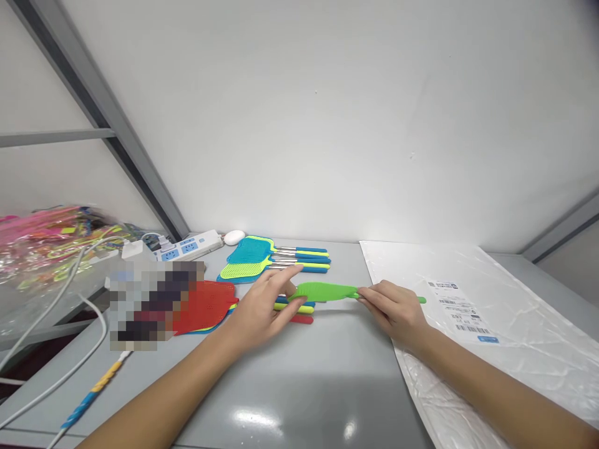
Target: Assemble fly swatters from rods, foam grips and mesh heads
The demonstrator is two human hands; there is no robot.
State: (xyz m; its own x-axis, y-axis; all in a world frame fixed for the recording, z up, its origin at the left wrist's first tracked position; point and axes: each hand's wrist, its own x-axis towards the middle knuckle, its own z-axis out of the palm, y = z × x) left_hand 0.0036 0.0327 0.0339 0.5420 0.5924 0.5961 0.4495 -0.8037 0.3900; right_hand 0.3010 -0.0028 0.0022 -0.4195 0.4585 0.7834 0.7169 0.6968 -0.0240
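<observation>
Bare forearms [173,374] nearest, stretched over the grey table [327,386]. Holds the green fly swatter [327,291] nearly edge-on above it, between both hands. Pinches near its neck with the right hand [393,308]. Rests the left hand's [269,305] thumb at the head's end, index finger apart; cannot tell whether the other fingers grip. Shows the red swatter [210,305] beside the left wrist, the white package [397,268] by the right.

Worn on the head, the camera looks forward and down.

Your left hand [269,305] and right hand [397,310] hold a green plastic piece [326,291], apparently a fly swatter, above the grey table [327,386].
</observation>
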